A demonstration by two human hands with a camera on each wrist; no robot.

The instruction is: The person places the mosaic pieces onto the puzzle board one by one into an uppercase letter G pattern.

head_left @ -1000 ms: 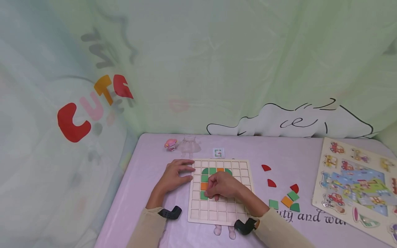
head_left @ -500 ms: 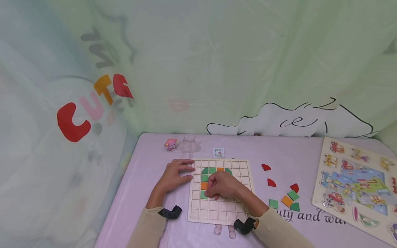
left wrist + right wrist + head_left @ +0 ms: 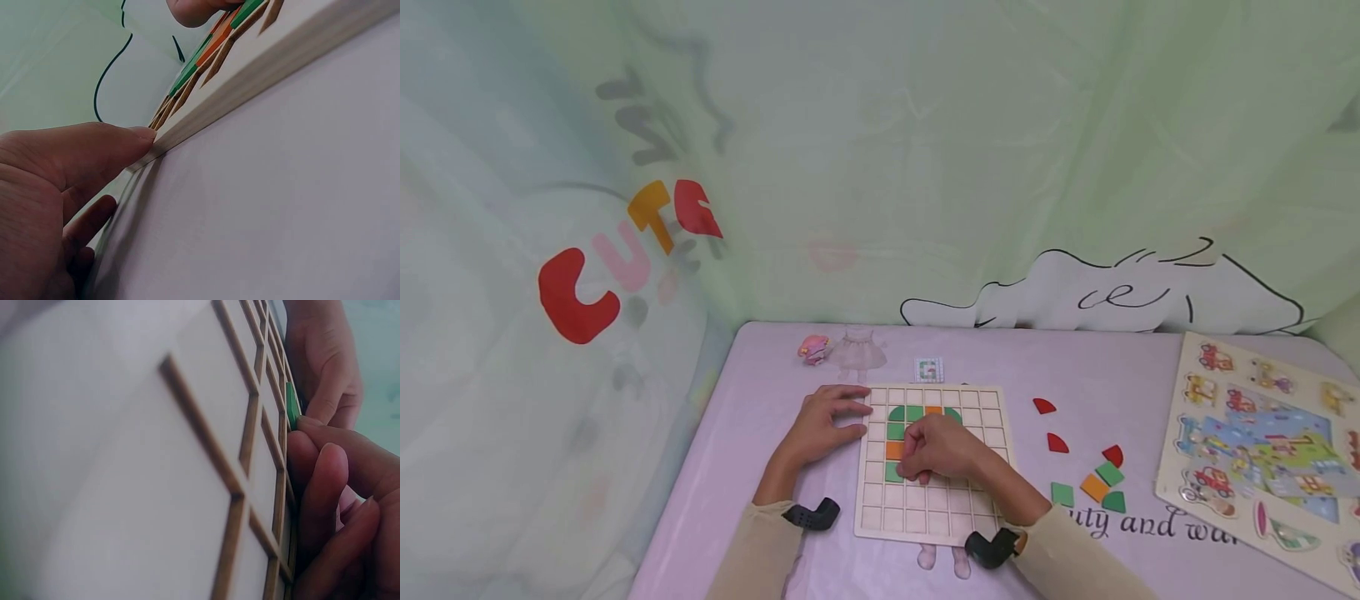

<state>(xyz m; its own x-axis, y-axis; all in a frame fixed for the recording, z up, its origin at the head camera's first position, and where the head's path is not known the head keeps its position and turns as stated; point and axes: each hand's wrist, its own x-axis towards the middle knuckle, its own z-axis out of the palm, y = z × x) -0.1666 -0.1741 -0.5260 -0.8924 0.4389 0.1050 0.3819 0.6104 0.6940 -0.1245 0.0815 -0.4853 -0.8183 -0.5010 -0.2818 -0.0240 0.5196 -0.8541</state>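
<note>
A wooden grid board (image 3: 880,521) lies on the table, carrying green and orange tiles in an L-like run. My right hand (image 3: 943,450) is over the board's middle, thumb and index finger pinching the right edge of a green tile (image 3: 892,472) at the lower end of the left column. In the right wrist view the thumb tip meets that green tile (image 3: 291,403) in the grid; the other fingers curl close to the board. My left hand (image 3: 820,429) rests against the board's left edge with relaxed, spread fingers; the thumb (image 3: 140,139) touches the rim.
Right of the board lie red quarter-round pieces (image 3: 1057,443), green squares (image 3: 1062,493), an orange square (image 3: 1094,487) and a green quarter-round (image 3: 1114,501). A small pattern card (image 3: 928,370) and a pink figure (image 3: 813,350) are behind. Picture puzzle boards (image 3: 1172,450) stack far right.
</note>
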